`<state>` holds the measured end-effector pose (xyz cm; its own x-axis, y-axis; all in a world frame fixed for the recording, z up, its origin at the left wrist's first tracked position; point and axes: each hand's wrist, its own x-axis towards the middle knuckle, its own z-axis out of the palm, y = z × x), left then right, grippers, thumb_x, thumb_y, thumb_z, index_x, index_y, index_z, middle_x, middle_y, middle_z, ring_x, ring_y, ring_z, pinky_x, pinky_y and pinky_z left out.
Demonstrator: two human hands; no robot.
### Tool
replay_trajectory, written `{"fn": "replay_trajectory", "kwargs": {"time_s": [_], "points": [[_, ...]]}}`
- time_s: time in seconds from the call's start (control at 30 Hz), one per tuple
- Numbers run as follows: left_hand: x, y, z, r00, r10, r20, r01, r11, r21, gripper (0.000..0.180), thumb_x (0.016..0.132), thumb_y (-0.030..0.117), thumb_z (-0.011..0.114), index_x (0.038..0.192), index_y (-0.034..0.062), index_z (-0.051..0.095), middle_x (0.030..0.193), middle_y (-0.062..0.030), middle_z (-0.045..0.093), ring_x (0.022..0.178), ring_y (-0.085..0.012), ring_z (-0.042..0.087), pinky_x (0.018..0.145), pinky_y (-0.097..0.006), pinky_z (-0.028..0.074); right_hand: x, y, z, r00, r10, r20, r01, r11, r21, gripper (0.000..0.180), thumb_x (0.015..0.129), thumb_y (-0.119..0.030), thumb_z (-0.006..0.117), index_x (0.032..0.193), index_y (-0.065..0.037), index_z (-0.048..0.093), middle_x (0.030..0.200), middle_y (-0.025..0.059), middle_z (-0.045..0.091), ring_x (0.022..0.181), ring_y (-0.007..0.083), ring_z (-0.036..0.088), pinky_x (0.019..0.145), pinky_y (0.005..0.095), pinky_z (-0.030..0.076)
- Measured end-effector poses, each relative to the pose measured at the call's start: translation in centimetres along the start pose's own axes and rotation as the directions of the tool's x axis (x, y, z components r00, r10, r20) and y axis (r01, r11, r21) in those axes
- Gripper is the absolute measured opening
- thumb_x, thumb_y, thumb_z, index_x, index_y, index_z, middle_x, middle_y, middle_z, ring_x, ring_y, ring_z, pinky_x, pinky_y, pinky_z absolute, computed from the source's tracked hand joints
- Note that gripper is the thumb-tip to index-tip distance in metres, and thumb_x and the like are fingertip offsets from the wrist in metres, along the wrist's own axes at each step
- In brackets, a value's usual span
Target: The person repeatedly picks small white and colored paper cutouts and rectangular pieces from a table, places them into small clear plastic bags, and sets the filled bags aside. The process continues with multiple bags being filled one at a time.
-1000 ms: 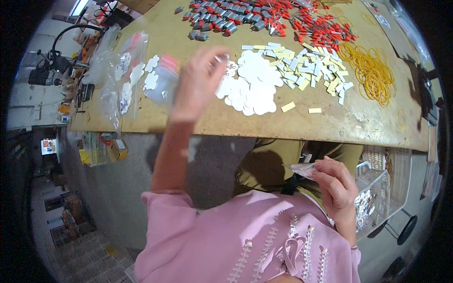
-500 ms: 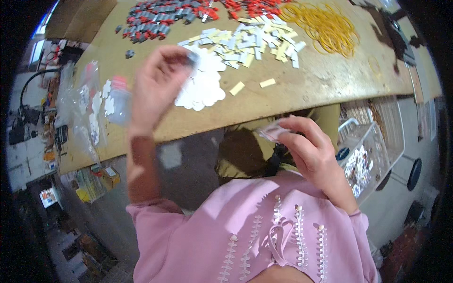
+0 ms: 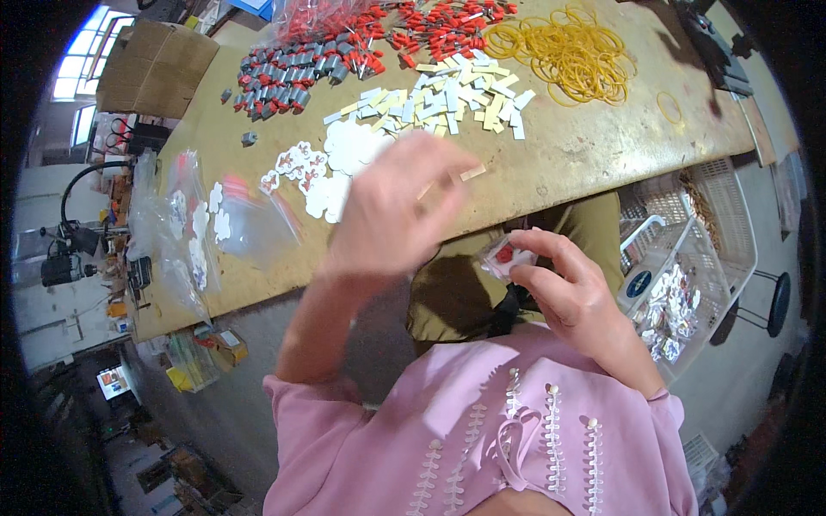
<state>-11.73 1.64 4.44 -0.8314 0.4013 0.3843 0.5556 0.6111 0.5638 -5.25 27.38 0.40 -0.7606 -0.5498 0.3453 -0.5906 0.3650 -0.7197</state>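
My right hand pinches a small clear plastic bag with something red and white inside, above my lap and just off the table's front edge. Smeared by motion, my left hand passes over the front of the table. Whether its fingers hold anything does not show. Beneath and beside it lies a pile of white scallop-edged cards, partly covered by the hand. A loose cream strip lies by its fingertips. Left of the cards are some printed with red.
Farther back are heaped pale strips, grey motor-like parts, red pieces with metal pins and yellow rubber bands. Plastic bags lie at the table's left. White baskets stand at right, one with cut pieces.
My left hand has swept right and toward me, from the left of the white cards to their front right. My right hand keeps hold of the bag, whose red content now shows more clearly.
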Motion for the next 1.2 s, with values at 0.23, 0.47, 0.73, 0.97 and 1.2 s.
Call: {"fn": "replay_trajectory", "kwargs": {"time_s": [0.23, 0.47, 0.73, 0.97, 1.2], "points": [[8.0, -13.3, -0.3, 0.995, -0.01, -0.095, 0.052, 0.89, 0.454, 0.017, 0.095, 0.007, 0.074, 0.111, 0.0036, 0.077, 0.105, -0.0152, 0.072, 0.097, -0.033, 0.073, 0.087, -0.045, 0.058, -0.9, 0.4, 0.2, 0.999, -0.005, -0.05, 0.005, 1.0, -0.006, 0.028, 0.08, 0.007, 0.069, 0.108, 0.002, 0.071, 0.126, 0.0218, 0.068, 0.113, 0.0386, 0.071, 0.092, 0.0439, 0.062], [7.1, -6.0, 0.4, 0.94, -0.342, 0.014, 0.341, 0.933, -0.117, 0.015, 0.095, 0.006, 0.074, 0.11, 0.0042, 0.078, 0.098, -0.0073, 0.076, 0.089, -0.0161, 0.071, 0.08, -0.031, 0.056, -1.3, 1.6, -1.1, 0.99, 0.086, -0.114, -0.086, 0.996, 0.0, 0.03, 0.08, 0.008, 0.07, 0.109, 0.001, 0.071, 0.125, 0.022, 0.068, 0.11, 0.0394, 0.072, 0.09, 0.0435, 0.062], [2.4, 3.9, 4.3, 0.972, -0.03, 0.233, 0.105, 0.943, -0.316, 0.017, 0.086, 0.002, 0.08, 0.102, 0.0067, 0.079, 0.096, -0.0086, 0.072, 0.088, -0.0225, 0.071, 0.074, -0.032, 0.056, -0.3, 2.4, -1.5, 0.983, 0.058, -0.174, -0.061, 0.998, -0.014, 0.026, 0.086, 0.0, 0.072, 0.112, -0.001, 0.071, 0.124, 0.0214, 0.068, 0.111, 0.0362, 0.071, 0.091, 0.0416, 0.061], [8.4, 1.5, 6.3, 0.989, 0.017, 0.147, -0.002, 0.995, -0.1, 0.014, 0.091, 0.005, 0.074, 0.105, 0.0071, 0.078, 0.094, -0.0109, 0.071, 0.089, -0.0296, 0.07, 0.08, -0.043, 0.058, -1.7, 2.7, -2.2, 0.978, 0.093, -0.185, -0.099, 0.995, -0.022, 0.022, 0.087, -0.001, 0.072, 0.109, 0.0, 0.07, 0.125, 0.0202, 0.068, 0.112, 0.0358, 0.071, 0.093, 0.0411, 0.061], [14.9, -4.5, 11.6, 0.974, 0.194, 0.117, -0.212, 0.961, 0.178, 0.015, 0.091, 0.011, 0.076, 0.106, 0.0117, 0.078, 0.096, -0.0128, 0.07, 0.095, -0.0349, 0.07, 0.082, -0.047, 0.058, -2.7, 2.7, -2.2, 0.972, 0.12, -0.205, -0.117, 0.993, 0.026, 0.026, 0.084, 0.003, 0.072, 0.109, -0.001, 0.07, 0.127, 0.02, 0.068, 0.113, 0.0372, 0.071, 0.093, 0.0418, 0.06]]}}
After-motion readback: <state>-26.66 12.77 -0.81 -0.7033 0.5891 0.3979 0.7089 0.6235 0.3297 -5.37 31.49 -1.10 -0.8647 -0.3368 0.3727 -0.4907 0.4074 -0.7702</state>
